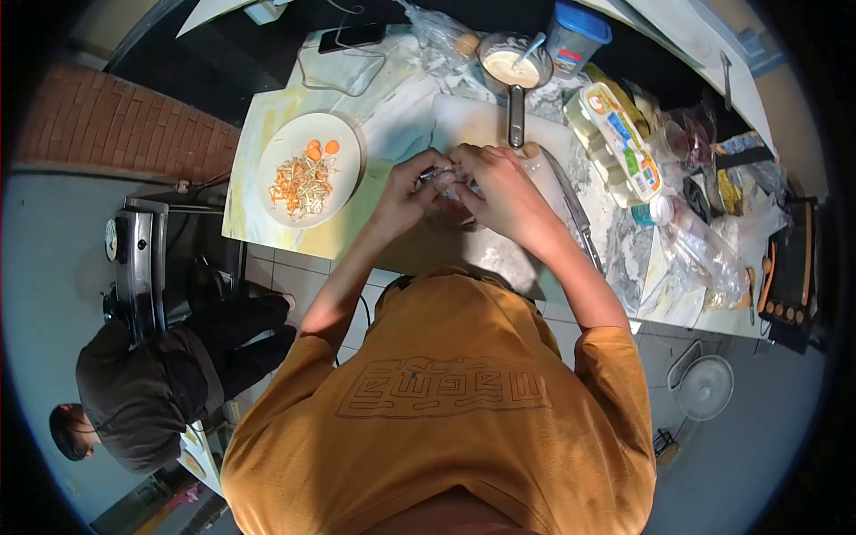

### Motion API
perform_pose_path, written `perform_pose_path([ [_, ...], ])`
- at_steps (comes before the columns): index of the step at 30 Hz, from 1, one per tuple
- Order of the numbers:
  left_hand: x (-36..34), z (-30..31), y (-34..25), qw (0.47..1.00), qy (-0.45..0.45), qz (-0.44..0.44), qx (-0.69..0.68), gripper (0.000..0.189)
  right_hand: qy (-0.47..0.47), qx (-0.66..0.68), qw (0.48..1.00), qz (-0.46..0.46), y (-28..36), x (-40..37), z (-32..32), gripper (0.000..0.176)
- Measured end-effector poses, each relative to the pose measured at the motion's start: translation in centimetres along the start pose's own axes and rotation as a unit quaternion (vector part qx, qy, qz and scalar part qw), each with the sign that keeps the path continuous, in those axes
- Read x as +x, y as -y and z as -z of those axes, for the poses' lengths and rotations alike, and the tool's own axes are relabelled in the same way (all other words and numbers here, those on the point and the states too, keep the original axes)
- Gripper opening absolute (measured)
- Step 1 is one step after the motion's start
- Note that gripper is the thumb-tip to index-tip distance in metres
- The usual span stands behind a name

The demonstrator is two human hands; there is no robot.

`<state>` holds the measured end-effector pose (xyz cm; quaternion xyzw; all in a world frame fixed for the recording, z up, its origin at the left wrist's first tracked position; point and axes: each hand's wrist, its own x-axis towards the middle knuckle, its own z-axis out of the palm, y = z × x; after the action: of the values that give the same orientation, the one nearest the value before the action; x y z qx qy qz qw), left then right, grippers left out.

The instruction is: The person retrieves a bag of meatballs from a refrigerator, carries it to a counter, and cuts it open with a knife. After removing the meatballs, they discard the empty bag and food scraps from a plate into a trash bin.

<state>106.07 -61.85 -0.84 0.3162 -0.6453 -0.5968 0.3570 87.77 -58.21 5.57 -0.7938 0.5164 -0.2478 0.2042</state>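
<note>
My left hand (408, 192) and my right hand (508, 194) meet over the near part of the white cutting board (462, 109). Their fingers are closed in a pinch on a small shiny plastic packet (437, 173), mostly hidden by the fingers. To the left, a white plate (344, 134) holds bean sprouts (312, 196), shredded carrot and several orange round slices. A knife (575, 209) lies on the right side of the board. Just beyond my right hand is a small brown round piece (530, 150), close to the handle of a pan (515, 102).
The pan contains pale batter and a spoon. Behind it stands a blue-lidded tub (578, 36). An egg carton (615, 143), a plastic bottle (700, 245) and plastic bags crowd the right. A phone (352, 37) lies at the back. Another person (152, 392) is at lower left.
</note>
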Motion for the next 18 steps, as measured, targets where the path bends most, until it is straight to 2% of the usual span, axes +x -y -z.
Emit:
perform_pose_path([
  [1,-0.2,0.0,0.1,1.000,-0.014,0.010,-0.021,0.011,0.054,0.007,0.998,-0.019,0.1,0.7,0.2,0.016],
  [2,-0.4,0.1,0.9,0.999,-0.024,0.010,-0.026,0.011,0.063,0.004,0.998,-0.012,-0.1,1.3,0.3,0.016],
  [4,-0.8,0.0,2.3,0.996,-0.049,-0.070,0.028,0.014,0.126,0.058,0.990,-0.001,-0.9,2.0,0.9,0.009],
  [5,-0.9,0.0,2.9,0.995,-0.063,-0.072,0.023,0.014,0.152,0.056,0.987,0.002,-1.0,2.3,1.4,0.006],
  [8,-1.8,-0.5,2.7,0.982,-0.130,-0.108,0.087,0.020,0.200,0.104,0.974,-0.015,-0.8,2.9,2.3,0.009],
  [9,-2.1,-0.6,3.0,0.978,-0.123,-0.138,0.096,0.020,0.206,0.152,0.966,-0.022,-1.2,3.0,2.0,0.013],
  [10,-2.2,-0.8,3.4,0.973,-0.114,-0.168,0.106,0.020,0.214,0.146,0.966,-0.016,-1.7,3.1,1.4,0.013],
  [12,-2.5,-1.9,4.3,0.973,-0.138,-0.164,0.082,0.019,0.244,0.242,0.938,-0.053,-2.0,3.3,0.7,0.014],
  [13,-2.6,-2.4,4.6,0.974,-0.149,-0.158,0.061,0.018,0.250,0.239,0.937,-0.050,-1.5,3.5,0.8,0.014],
  [15,-2.7,-3.1,5.0,0.971,-0.165,-0.157,0.067,0.017,0.284,0.083,0.951,-0.085,-0.1,3.8,1.2,0.020],
  [18,-2.9,-3.1,5.2,0.970,-0.171,-0.156,0.081,0.014,0.257,0.134,0.956,-0.054,-1.3,3.7,-0.2,0.022],
])
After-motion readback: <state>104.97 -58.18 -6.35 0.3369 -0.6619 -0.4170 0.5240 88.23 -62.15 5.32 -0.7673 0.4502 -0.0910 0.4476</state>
